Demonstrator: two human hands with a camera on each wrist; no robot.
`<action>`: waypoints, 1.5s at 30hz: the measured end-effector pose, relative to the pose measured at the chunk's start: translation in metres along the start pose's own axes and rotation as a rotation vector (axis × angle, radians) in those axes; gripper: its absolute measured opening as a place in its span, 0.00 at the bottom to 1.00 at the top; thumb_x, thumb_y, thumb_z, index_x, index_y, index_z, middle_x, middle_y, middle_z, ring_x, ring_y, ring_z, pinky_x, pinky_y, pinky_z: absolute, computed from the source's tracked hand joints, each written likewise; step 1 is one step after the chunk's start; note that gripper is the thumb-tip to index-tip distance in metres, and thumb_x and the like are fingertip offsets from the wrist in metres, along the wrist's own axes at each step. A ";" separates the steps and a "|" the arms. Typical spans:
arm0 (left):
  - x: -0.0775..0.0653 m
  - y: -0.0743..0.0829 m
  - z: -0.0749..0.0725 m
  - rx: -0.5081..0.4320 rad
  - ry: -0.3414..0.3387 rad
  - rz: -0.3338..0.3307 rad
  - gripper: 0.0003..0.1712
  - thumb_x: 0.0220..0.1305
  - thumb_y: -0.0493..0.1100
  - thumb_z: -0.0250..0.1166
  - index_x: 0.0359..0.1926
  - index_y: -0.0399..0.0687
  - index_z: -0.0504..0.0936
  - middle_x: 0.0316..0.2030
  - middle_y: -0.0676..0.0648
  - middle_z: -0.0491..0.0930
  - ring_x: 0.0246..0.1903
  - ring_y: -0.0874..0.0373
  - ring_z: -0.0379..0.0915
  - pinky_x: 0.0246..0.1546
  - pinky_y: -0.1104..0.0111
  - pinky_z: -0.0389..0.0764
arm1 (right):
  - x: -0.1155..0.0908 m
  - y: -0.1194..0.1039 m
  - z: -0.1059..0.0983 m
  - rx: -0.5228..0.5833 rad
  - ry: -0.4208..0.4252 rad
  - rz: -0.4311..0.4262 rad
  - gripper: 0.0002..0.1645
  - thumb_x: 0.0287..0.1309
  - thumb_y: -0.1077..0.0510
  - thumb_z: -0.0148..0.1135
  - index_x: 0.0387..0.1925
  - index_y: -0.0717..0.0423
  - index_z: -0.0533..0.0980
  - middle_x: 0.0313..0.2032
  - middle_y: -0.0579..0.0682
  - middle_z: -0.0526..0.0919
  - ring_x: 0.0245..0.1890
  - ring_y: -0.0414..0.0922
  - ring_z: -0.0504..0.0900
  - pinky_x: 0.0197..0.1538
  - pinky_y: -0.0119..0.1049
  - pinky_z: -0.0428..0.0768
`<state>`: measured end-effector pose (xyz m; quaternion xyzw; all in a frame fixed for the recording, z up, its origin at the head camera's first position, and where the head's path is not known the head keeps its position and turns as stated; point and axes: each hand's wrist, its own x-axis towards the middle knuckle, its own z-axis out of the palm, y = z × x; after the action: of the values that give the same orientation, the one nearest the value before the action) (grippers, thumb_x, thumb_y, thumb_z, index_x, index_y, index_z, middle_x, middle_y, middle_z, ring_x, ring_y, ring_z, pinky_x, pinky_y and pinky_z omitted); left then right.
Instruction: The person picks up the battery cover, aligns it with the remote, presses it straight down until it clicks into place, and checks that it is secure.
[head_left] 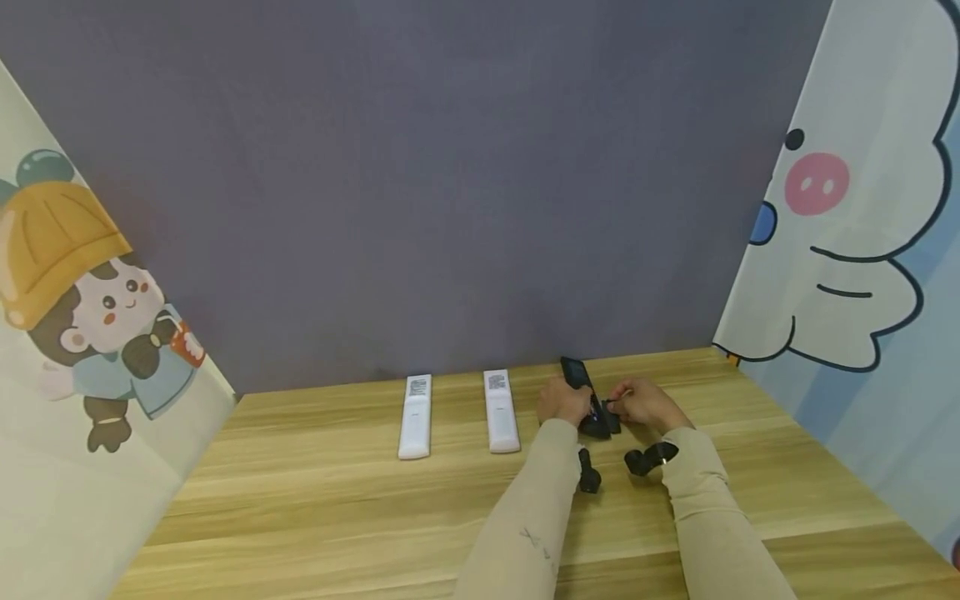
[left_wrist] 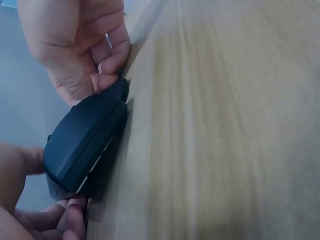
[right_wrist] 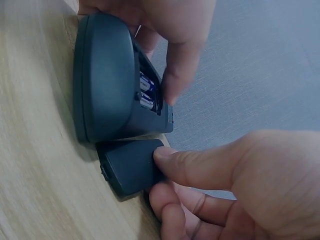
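My left hand (head_left: 562,402) grips a black remote control (head_left: 576,373) on its side at the back of the table, fingers and thumb about its edges. In the right wrist view its battery compartment stands uncovered, with batteries (right_wrist: 146,91) inside. Beside the remote, my right hand (head_left: 643,403) pinches a black battery cover (right_wrist: 134,167) between thumb and fingers. The cover is off the compartment, close against the remote's end. From the left wrist view the remote (left_wrist: 82,137) is seen end-on, low over the wood.
Two white remotes, one farther left (head_left: 416,417) and one nearer (head_left: 501,411), lie on the wooden table (head_left: 315,508) left of my hands. A grey partition (head_left: 450,183) rises behind the table's back edge. Printed cartoon panels flank both sides.
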<state>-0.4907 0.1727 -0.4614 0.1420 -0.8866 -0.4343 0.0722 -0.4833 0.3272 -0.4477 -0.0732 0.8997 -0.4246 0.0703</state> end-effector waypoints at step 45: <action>-0.007 -0.030 -0.023 -0.289 0.020 0.081 0.14 0.64 0.53 0.72 0.40 0.48 0.92 0.37 0.49 0.90 0.40 0.51 0.83 0.43 0.59 0.81 | 0.000 0.009 -0.008 0.200 -0.047 0.016 0.15 0.68 0.62 0.61 0.50 0.70 0.76 0.33 0.49 0.81 0.30 0.41 0.80 0.34 0.32 0.83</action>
<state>-0.4731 0.1405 -0.4710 0.0987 -0.8191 -0.5526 0.1184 -0.4853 0.3389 -0.4499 -0.0687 0.8514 -0.5099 0.1019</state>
